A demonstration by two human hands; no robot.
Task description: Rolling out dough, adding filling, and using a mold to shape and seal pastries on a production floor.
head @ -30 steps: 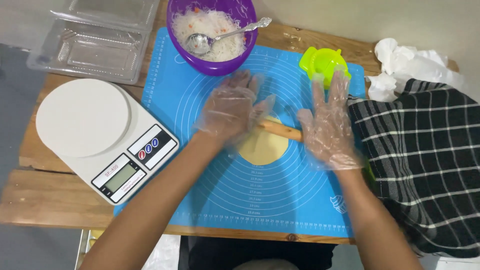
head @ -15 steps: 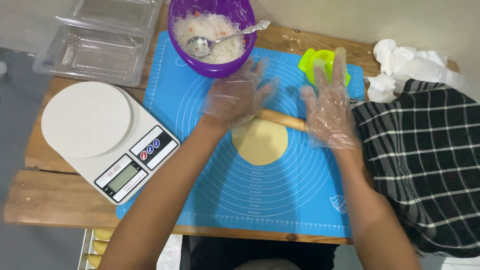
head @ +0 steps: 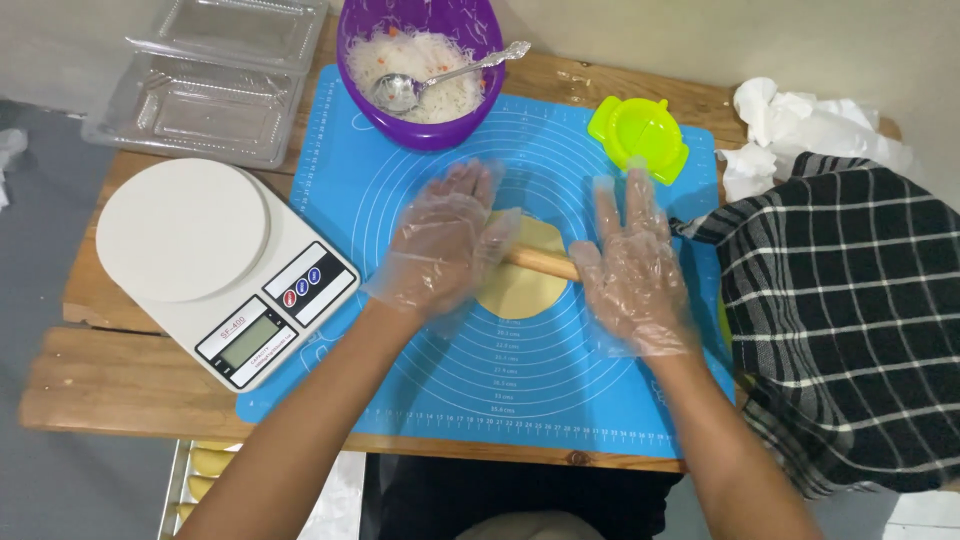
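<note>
Under both hands lies a thin wooden rolling pin (head: pixel 540 263) on a round yellow dough (head: pixel 520 285). The left hand (head: pixel 445 245) and right hand (head: pixel 630 265) are flat and open in clear gloves, pressing down, not gripping. The dough looks partly flat. Past the fingers, a purple bowl (head: pixel 425 60) of filling waits unused.

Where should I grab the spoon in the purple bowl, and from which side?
Take the spoon by its handle end, coming from the right. The handle lies tilted over the purple bowl rim and pokes out free there, while its scoop sits down in the white filling. Both hands are on the rolling pin.
</note>
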